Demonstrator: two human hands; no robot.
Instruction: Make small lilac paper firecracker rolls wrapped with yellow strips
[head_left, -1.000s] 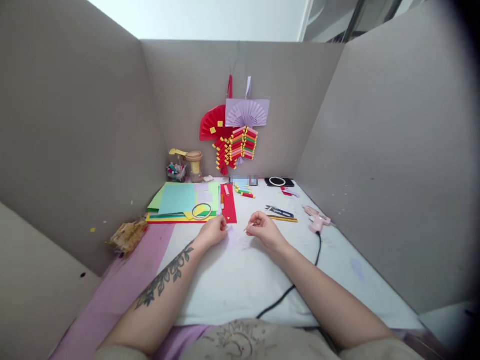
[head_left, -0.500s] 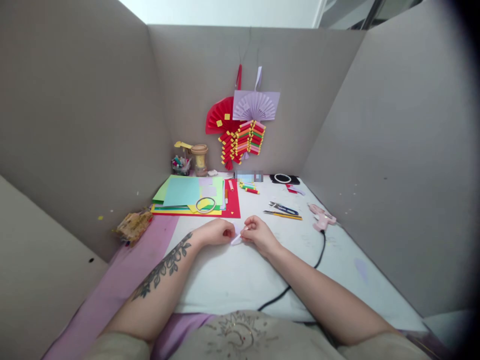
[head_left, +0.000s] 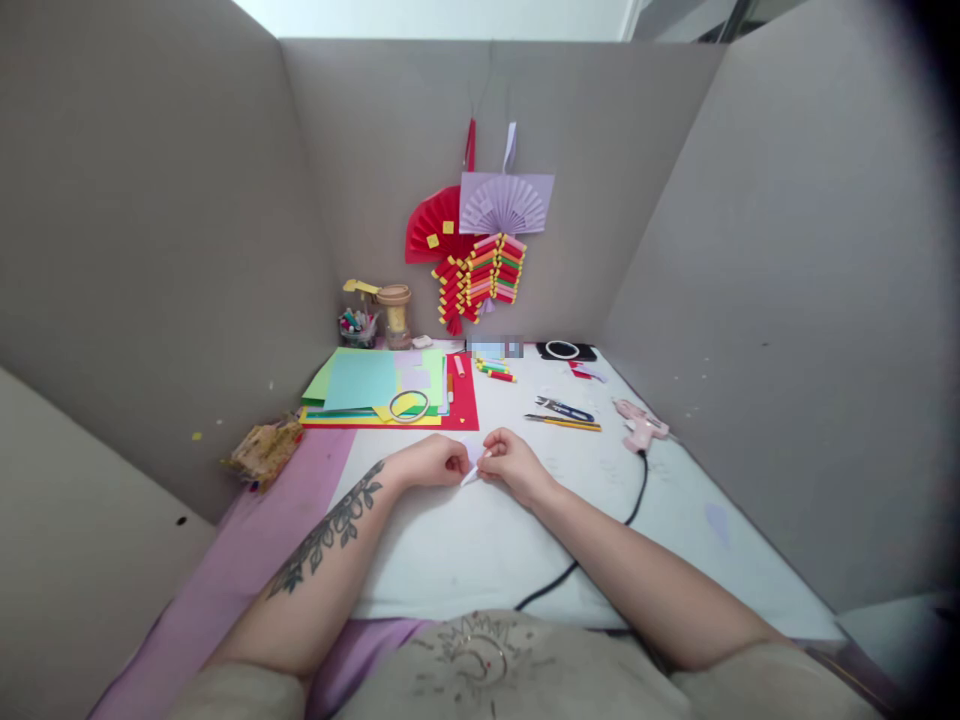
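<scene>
My left hand [head_left: 431, 464] and my right hand [head_left: 511, 464] meet over the white table top [head_left: 465, 550], fingers curled. Between them they pinch a small pale paper piece [head_left: 473, 466], which looks partly rolled. The left forearm carries a dark tattoo. A stack of coloured paper sheets [head_left: 375, 392] with a tape ring [head_left: 409, 406] on it lies just beyond the left hand. A red paper strip [head_left: 463, 398] sits beside that stack.
A pink glue gun [head_left: 638, 425] with a black cord [head_left: 600, 545] lies at the right. Scissors [head_left: 564, 408] and a pencil [head_left: 564, 423] lie beyond my right hand. Small paper rolls [head_left: 493, 370], a jar [head_left: 395, 314] and hanging paper fans [head_left: 480, 235] stand at the back. Grey panels enclose the table.
My hands came together from about a hand's width apart and now both pinch the pale paper piece. The view shifted slightly.
</scene>
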